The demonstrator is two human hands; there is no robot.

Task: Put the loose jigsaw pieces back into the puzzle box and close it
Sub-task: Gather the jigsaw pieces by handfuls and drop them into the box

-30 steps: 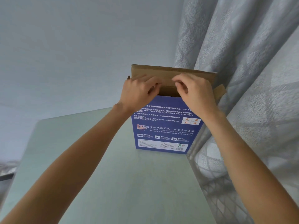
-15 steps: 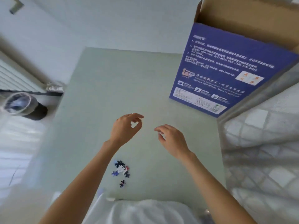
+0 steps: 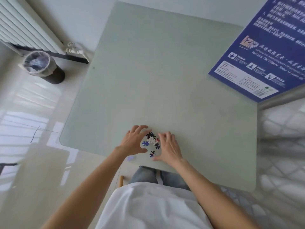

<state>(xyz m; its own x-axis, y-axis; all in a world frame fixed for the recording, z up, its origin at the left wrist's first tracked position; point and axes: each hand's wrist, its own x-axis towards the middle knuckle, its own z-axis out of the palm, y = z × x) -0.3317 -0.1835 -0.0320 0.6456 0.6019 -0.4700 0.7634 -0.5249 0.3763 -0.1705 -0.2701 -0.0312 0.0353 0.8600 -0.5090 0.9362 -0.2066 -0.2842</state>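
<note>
Pale green glass-like surface: the desk (image 3: 165, 71) fills the single head view.

Head view. The loose jigsaw pieces (image 3: 151, 142), in black, white, blue and a touch of red, lie in a small cluster near the desk's near edge, directly in front of the person. One further pale piece (image 3: 130, 157) lies apart, just to the left of the cluster by the left wrist. The left hand (image 3: 133, 142) and right hand (image 3: 168, 148) flank the cluster, fingers spread and slightly curved, fingertips on or just above the desk. Neither has hold of a piece; both look cupped to draw the pieces together.

The puzzle box (image 3: 264, 52), blue with white print, stands at the far right corner of the desk, well apart from the pieces. Its top is out of frame, so whether it is open cannot be told here. Its printed face is turned toward the person, its long axis upright.

Progress, as judged: early. No piece is in the box; gathering, transfer and closing all remain.

Off the desk at left: a radiator (image 3: 24, 25) and a lined waste bin (image 3: 42, 66) on the floor.
</note>
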